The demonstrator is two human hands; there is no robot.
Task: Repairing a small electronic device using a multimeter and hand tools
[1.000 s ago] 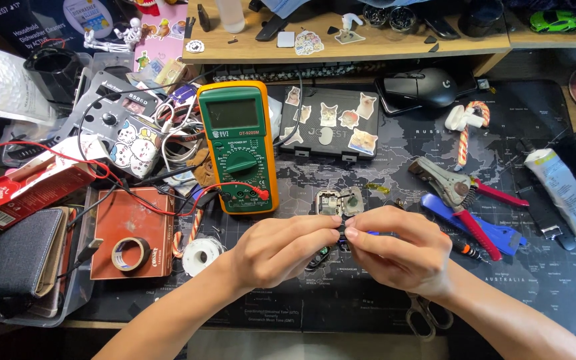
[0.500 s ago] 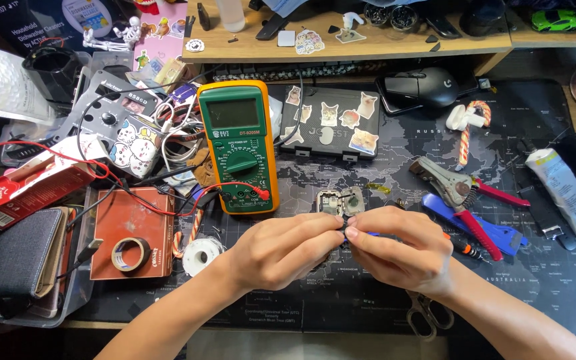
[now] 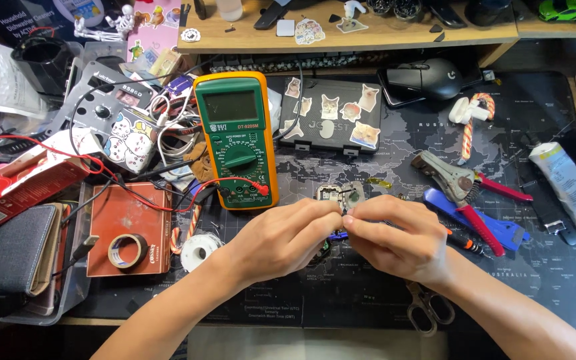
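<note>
Both hands meet at the centre of the dark desk mat [image 3: 381, 293]. The left hand [image 3: 281, 237] comes in from the lower left, the right hand [image 3: 401, 240] from the lower right. The fingertips of both are pinched together, touching each other at a point just below a small circuit board [image 3: 339, 195]. A small part [image 3: 337, 234], blue where it shows, sits between the pinched fingertips; most of it is hidden by the fingers, so its kind cannot be told. Which hand bears the grip on it cannot be told either.

The circuit board lies flat on the mat, just above the fingertips and just right of the multimeter [image 3: 236, 139]. The multimeter is green with an orange casing and lies face up. A red lead [image 3: 168, 200] runs from its lower edge to the left, over a brown box [image 3: 128, 213]. A tape roll [image 3: 130, 251] rests on that box. A solder spool [image 3: 199, 250] lies near the left wrist.

Right of the right hand lie wire strippers [image 3: 451, 181] with red handles, touching a blue tool [image 3: 488, 223]. Scissors [image 3: 428, 308] lie just below the right wrist. A black case [image 3: 331, 117] with cat stickers sits above the board, and a black mouse [image 3: 425, 78] lies beyond it to the right. A white tube [image 3: 565, 187] lies at the far right.
</note>
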